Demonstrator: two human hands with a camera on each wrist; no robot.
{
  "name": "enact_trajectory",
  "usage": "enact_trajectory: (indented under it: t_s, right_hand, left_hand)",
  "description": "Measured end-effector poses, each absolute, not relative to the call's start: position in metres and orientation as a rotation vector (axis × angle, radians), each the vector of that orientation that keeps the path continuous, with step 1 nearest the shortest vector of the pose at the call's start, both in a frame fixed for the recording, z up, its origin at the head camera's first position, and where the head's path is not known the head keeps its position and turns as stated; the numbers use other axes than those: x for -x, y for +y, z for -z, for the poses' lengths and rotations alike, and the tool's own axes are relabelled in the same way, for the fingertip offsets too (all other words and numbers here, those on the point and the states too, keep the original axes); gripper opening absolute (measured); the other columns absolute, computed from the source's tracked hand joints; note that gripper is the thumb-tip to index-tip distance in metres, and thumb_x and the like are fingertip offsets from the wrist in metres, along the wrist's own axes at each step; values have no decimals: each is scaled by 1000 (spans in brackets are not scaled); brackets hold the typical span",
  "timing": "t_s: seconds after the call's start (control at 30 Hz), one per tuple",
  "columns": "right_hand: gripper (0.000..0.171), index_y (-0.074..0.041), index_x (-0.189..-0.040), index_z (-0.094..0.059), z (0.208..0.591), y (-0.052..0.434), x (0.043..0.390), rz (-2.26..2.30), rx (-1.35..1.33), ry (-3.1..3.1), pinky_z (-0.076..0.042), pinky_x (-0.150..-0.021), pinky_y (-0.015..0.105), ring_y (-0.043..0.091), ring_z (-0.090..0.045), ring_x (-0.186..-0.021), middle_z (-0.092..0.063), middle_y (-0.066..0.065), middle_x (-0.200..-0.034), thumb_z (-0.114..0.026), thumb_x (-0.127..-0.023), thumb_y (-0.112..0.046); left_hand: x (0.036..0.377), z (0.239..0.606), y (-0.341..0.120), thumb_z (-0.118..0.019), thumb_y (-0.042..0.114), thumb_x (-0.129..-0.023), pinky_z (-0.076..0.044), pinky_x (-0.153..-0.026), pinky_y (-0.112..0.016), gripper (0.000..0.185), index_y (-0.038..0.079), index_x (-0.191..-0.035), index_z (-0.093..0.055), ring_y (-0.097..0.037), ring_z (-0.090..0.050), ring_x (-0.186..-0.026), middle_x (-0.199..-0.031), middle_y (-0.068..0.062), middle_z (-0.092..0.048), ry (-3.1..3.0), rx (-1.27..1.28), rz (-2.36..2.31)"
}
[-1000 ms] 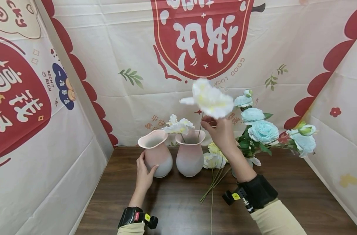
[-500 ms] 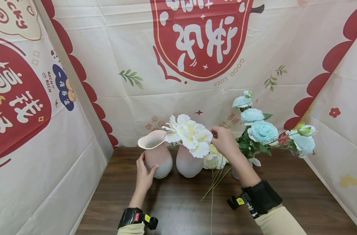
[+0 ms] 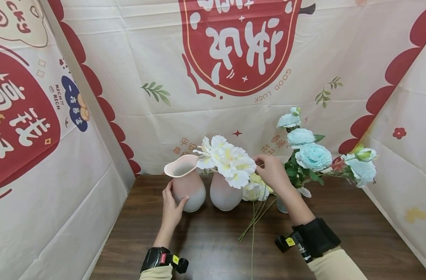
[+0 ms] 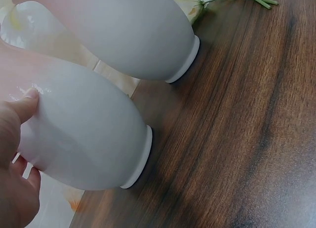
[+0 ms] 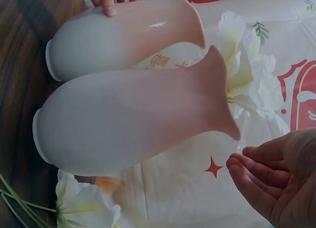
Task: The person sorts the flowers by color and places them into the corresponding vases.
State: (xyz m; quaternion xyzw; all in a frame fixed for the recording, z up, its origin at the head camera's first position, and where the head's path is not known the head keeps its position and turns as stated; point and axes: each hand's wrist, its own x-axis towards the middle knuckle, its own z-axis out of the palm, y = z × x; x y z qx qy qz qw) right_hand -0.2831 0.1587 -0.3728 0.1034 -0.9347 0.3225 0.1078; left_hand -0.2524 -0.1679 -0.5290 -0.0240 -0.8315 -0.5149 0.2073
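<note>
My left hand [image 3: 173, 208] cupped the belly of the left pink vase [image 3: 184, 182], thumb and fingers curled round it on the wooden table [image 3: 339, 233]. Just beside it stood the second pink vase [image 3: 226, 192], white flowers [image 3: 230, 160] rising from its mouth. My right hand [image 3: 274, 173] hovered near those blooms, fingers loosely bent, gripping nothing. Loose stems [image 3: 255, 217] lay below, blue roses [image 3: 312, 155] farther right.
</note>
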Motion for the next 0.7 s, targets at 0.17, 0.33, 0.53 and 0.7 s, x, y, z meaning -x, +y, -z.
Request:
enact_trajectory:
  t_s: [0.17,0.33,0.53,0.7]
  right_hand:
    - [17,2,-104,-72,378,162,283,-957,-319,-2752,-57,-78,46,34,-70,-91,-74,19,-96,-60,-93,-3]
    - [15,2,-101,-72,384,166,284,-954,-346,-2744,-57,-78,47,33,-70,-91,-74,18,-95,-61,-92,-2]
    - [9,-1,-98,-71,394,171,284,-1000,-342,-2735,-57,-79,49,34,-70,-91,-74,17,-96,-64,-92,-5]
    - [7,-3,-96,-70,401,173,282,-1025,-280,-2764,-57,-73,43,32,-71,-88,-73,15,-95,-66,-93,-9]
  left_hand:
    - [253,530,-169,-74,17,-89,-30,-115,-56,83,-1,-152,-24,-41,-35,-141,-146,-26,-34,-2316,69,1423]
    - [252,530,-168,-74,17,-89,-30,-116,-56,83,-1,-153,-23,-41,-34,-142,-146,-25,-34,-2322,58,1428]
    - [252,529,-168,-74,17,-89,-30,-116,-56,83,-1,-153,-23,-41,-34,-142,-146,-25,-33,-2321,61,1433]
    - [252,530,-168,-74,16,-89,-30,-116,-56,83,0,-153,-23,-41,-34,-142,-147,-25,-33,-2315,65,1431]
